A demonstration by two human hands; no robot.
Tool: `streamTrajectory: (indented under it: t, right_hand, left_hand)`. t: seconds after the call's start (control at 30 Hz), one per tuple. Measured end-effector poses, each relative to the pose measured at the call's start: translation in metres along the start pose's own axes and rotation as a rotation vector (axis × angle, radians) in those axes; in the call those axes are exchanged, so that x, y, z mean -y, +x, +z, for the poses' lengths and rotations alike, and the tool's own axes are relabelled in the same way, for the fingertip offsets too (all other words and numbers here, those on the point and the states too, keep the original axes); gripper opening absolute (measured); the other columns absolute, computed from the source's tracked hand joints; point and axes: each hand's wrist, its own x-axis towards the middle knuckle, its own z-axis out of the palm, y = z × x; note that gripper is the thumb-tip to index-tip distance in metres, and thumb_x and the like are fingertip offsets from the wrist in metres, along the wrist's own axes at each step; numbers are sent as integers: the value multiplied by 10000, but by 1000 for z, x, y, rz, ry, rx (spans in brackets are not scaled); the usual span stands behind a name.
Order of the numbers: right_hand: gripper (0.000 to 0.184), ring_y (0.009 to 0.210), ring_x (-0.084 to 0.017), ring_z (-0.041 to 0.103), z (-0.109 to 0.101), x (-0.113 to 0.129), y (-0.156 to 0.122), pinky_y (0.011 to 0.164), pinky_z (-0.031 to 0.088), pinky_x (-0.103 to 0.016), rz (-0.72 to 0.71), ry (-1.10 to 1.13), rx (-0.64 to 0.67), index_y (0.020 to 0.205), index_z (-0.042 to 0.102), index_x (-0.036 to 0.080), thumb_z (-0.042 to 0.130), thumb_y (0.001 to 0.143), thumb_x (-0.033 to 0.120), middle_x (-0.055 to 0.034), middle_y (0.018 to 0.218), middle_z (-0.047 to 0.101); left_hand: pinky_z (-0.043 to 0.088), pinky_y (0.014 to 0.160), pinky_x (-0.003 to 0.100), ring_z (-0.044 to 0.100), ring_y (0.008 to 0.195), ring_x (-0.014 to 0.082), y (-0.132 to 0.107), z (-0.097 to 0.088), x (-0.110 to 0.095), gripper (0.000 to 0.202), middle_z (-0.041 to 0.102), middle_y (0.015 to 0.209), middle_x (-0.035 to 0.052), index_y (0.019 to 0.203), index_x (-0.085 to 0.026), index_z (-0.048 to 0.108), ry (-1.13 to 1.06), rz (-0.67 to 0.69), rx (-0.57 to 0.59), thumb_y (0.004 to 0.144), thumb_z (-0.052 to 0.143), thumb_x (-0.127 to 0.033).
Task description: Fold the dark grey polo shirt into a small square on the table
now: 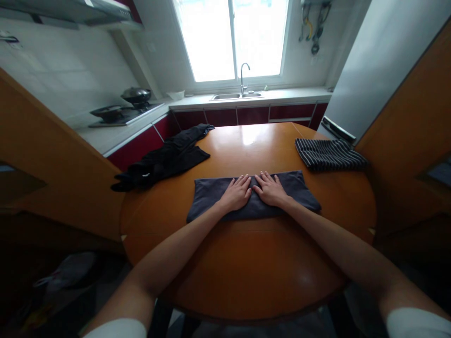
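A dark grey piece of folded fabric (211, 195) lies flat as a long rectangle across the wooden table (253, 263). Both palms rest on its middle, side by side with the thumbs almost meeting. My left hand (237, 193) lies flat with its fingers stretched toward the far edge. In the same pose, my right hand (270, 188) has its fingers slightly spread on the cloth. Neither hand grips anything. Whether the fabric is a garment cannot be made out.
Black clothing (169, 157) lies loosely over the table's left edge. A folded black-and-white striped cloth (329, 154) sits at the right. Beyond the table are a counter with a sink (227, 96), a stove (121, 115) with a pan and a lidded pot, and a fridge (373, 61).
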Motion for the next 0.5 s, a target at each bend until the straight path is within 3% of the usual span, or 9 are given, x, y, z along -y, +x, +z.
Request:
streamTrajectory:
  t: [0.27, 0.5]
  right_hand:
    - [722, 1572, -314, 88, -8, -58, 8, 1233, 51, -598, 342, -62, -106, 1618, 290, 126, 257, 1051, 570, -180, 1692, 168]
    - [759, 1566, -347, 98, -18, -69, 8, 1226, 75, -614, 480, -54, -150, 1608, 286, 60, 268, 1044, 568, -235, 1676, 182]
  left_hand:
    - [192, 1261, 507, 221, 1560, 261, -1, -2, 0, 583, 263, 1681, 84, 1587, -182, 361, -8, -22, -1, 1047, 330, -399]
    - [194, 1263, 488, 227, 1559, 260, 1, -1, 2, 566, 274, 1679, 85, 1579, -207, 377, -10, -16, -2, 1046, 345, -394]
